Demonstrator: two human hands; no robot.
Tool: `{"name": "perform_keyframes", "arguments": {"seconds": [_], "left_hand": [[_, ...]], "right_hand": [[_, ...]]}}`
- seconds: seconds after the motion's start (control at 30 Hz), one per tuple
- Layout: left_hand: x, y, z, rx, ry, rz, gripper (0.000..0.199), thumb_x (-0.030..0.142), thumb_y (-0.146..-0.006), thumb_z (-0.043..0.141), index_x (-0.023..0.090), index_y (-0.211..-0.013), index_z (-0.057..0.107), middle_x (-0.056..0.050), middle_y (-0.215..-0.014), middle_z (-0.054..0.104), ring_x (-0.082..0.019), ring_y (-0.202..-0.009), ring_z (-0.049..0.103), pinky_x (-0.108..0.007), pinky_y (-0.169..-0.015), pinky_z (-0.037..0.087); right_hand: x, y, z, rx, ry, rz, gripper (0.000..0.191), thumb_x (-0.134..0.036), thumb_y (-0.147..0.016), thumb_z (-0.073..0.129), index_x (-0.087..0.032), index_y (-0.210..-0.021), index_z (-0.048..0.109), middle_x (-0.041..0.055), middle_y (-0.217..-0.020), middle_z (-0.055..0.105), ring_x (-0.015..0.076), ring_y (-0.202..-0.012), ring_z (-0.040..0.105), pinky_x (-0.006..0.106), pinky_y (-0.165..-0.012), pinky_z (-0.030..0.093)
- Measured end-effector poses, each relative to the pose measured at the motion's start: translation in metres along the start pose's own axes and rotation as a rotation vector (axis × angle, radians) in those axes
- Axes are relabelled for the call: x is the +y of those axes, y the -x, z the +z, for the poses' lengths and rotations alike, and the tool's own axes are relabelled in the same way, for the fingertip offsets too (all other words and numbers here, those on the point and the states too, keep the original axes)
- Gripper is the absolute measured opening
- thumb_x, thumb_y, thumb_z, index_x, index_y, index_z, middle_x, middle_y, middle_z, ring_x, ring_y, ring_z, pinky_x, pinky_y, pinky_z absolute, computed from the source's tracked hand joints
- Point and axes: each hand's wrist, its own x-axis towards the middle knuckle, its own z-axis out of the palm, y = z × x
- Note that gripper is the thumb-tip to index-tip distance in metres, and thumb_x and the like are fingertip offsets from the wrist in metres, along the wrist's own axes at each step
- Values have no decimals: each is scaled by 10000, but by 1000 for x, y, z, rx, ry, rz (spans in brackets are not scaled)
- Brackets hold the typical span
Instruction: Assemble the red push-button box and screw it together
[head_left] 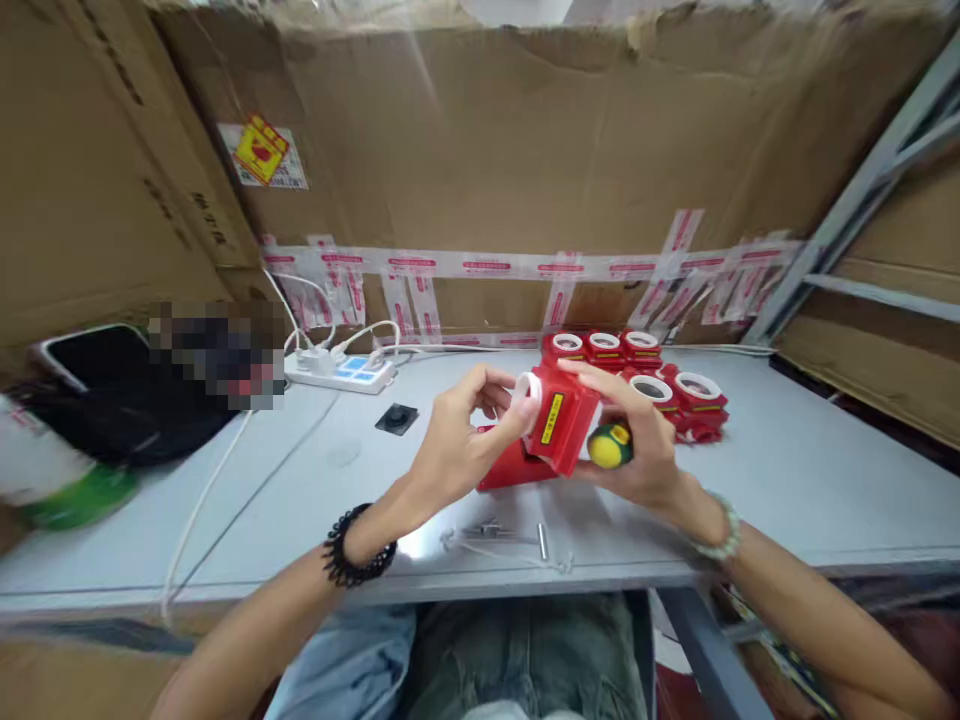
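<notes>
Gripping a red housing point(564, 420) between both hands

The left hand point(461, 425) pinches its white ring point(527, 400); the right hand point(637, 440) clasps the opposite end, a yellow-and-green handle point(609, 447) against its palm. Another red piece point(510, 468) lies just below the hands, a metal pin point(542, 542) nearer the body, more red housings point(684, 415) beyond the right hand.

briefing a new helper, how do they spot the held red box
Start at the grey table. Between the left hand and right hand is the red box; unlike the red boxes behind, it is held tilted, white ring facing left.
</notes>
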Motion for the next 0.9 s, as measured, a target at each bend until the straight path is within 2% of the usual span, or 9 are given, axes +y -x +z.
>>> {"name": "perform_keyframes", "arguments": {"seconds": [0.1,0.23,0.47,0.67,0.8,0.9], "left_hand": [[2,2,-2,-10,-21,98,274,382,-864,655,159,-1020,626,-27,-868,679,-130,-759,585,-266,-717,464],[2,0,-6,-19,-97,296,322,313,-823,710,165,-1100,636,-54,-1016,695,-140,-837,584,-272,-750,466],[4,-4,-17,-121,-190,502,496,277,-795,745,205,-1265,602,-82,-1150,677,-185,-997,612,-304,-846,521],[10,-2,-24,-196,-392,687,558,243,-821,723,221,-1346,535,-100,-1240,635,-211,-1107,621,-341,-956,531],[13,0,-25,-245,-471,756,530,193,-848,698,208,-1345,514,-111,-1259,623,-200,-1146,616,-339,-992,531],[12,1,-22,-260,-516,847,467,132,-872,660,179,-1316,523,-122,-1251,624,-200,-1185,600,-343,-1008,530]], "right_hand": [[-1,1,-1,38,12,58,901,-272,-632,844,-217,-1421,413,150,-1312,611,276,-1100,656,361,-746,625],[-3,2,-3,36,-95,191,954,-266,-568,867,-249,-1407,413,120,-1285,617,234,-927,687,308,-617,609],[-8,-4,-8,6,-287,340,906,-273,-558,860,-299,-1357,433,65,-1152,658,261,-934,678,390,-777,593],[-6,-9,-9,-14,-504,393,714,-370,-637,814,-226,-1260,496,58,-1049,685,225,-948,683,336,-824,558],[-5,-10,-9,-74,-643,615,609,-490,-681,765,-209,-1176,547,33,-903,688,179,-767,654,298,-694,541],[-7,-11,-6,-97,-770,833,504,-625,-735,642,-181,-972,615,28,-761,649,158,-645,598,285,-584,505]]}}
